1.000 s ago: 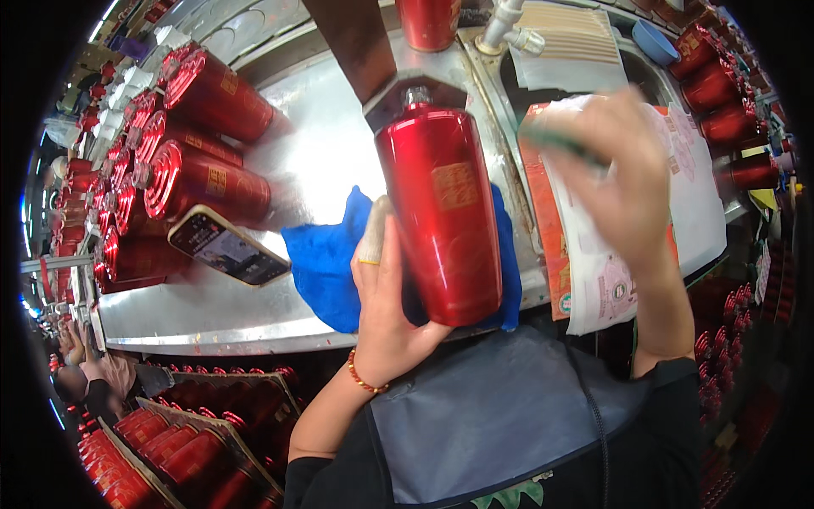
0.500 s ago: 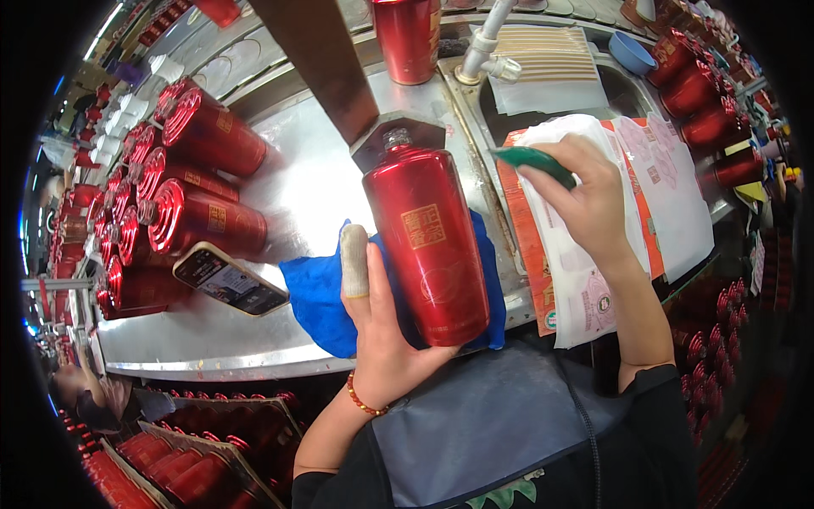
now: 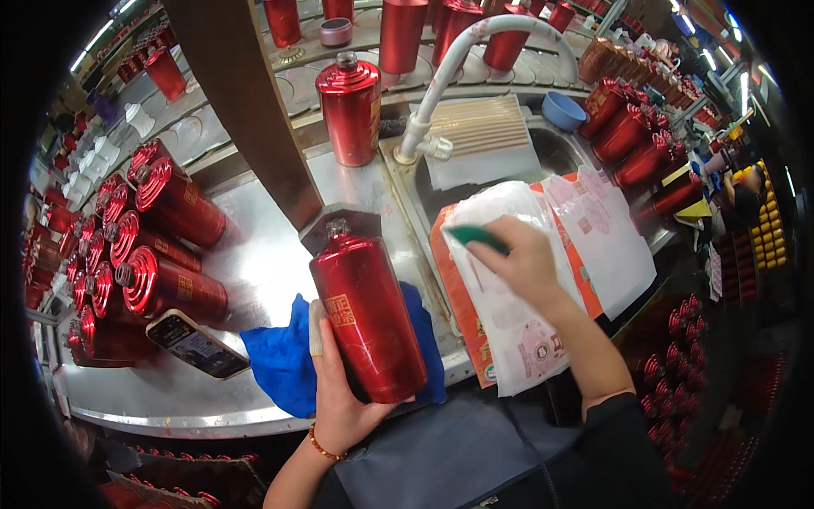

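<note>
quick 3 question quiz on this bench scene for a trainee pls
1. True or false: the left hand holds the red bottle over the blue cloth.
2. What does the right hand press on the sheets? A) green pad B) phone C) cup
3. Fill in: the phone lies beside bottles that are lying ____.

Key: 1 true; 2 A, the green pad; 3 on their sides.

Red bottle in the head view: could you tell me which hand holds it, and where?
The left hand grips the red bottle around its lower body, near the base; the right hand presses a green sponge.
</note>
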### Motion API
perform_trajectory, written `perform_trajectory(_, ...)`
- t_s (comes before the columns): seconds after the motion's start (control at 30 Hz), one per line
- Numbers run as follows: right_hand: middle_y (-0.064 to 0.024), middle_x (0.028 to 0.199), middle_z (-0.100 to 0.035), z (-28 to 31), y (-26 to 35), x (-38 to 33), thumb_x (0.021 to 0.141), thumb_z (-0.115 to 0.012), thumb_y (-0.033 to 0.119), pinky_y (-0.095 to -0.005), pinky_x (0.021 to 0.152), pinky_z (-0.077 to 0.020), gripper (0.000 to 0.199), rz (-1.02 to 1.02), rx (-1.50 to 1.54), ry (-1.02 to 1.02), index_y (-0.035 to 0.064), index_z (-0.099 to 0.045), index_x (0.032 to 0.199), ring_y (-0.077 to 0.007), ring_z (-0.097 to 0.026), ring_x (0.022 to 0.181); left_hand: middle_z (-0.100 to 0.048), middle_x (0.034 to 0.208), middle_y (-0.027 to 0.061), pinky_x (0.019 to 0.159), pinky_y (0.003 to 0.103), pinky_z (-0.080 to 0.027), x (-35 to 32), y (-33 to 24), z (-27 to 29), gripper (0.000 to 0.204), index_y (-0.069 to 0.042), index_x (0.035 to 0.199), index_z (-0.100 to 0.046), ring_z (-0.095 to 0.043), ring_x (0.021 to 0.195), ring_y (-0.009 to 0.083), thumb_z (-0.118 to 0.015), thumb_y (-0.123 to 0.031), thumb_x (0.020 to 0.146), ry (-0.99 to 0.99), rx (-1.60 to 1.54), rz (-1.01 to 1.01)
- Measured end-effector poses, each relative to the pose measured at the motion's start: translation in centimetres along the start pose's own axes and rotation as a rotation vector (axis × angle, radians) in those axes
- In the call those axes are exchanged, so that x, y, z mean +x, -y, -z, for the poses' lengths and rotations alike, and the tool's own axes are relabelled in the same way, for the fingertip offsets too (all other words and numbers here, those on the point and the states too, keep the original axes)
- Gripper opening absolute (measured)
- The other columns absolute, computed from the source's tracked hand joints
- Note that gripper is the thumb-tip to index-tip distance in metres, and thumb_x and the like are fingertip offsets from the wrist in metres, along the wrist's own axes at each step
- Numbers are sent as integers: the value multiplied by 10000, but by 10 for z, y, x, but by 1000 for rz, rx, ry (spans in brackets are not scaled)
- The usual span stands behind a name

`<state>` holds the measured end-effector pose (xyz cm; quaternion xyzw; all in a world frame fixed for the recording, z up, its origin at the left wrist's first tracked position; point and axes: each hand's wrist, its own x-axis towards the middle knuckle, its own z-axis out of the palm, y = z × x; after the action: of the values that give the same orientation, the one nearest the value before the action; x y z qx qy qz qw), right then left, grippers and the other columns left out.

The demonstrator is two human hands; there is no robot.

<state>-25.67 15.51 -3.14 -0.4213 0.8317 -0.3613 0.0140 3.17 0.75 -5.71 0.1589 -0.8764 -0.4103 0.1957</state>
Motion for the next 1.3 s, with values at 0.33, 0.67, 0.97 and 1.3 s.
perform_trajectory(0.33, 21, 960, -665, 42, -38, 74, 1083, -540, 235, -215, 729, -494, 273, -239, 571, 100, 37, -692, 1192, -44, -587, 830, -190, 1624, 325, 1201, 485, -307, 3, -5, -9, 1308, 47, 1601, -139, -263, 1503, 471, -961, -372, 674, -60, 285, -168)
perform_trajectory(0.67, -20, 691, -619, 73, -196, 167, 952, -699, 471, -316, 625, -473, 476, -607, 228, 63, 3, -764, 899, -137, -563, 623, -223, 1599, 349, 1177, 518, -307, -11, 13, -12, 1424, 81, 1591, -73, -310, 1460, 503, -958, -496, 637, -28, -2, 9)
perform_trajectory(0.97, -124, 920, -780, 55, -297, 200, 778, -855, 464, -372, 801, -553, 455, -514, -313, 227, 64, -810, 990, -220, -722, 796, -292, 1584, 245, 1161, 446, -345, -11, 12, -15, 1460, 34, 1616, -80, -389, 1431, 391, -993, -452, 586, -81, 35, 8)
perform_trajectory(1.3, -138, 936, -773, 58, -290, 225, 802, -833, 385, -385, 821, -551, 364, -395, -271, 33, 88, -804, 1011, -269, -726, 837, -245, 1615, 248, 1187, 461, -315, -7, 10, -14, 1428, 31, 1613, -89, -335, 1474, 397, -989, -439, 609, -90, 36, -11)
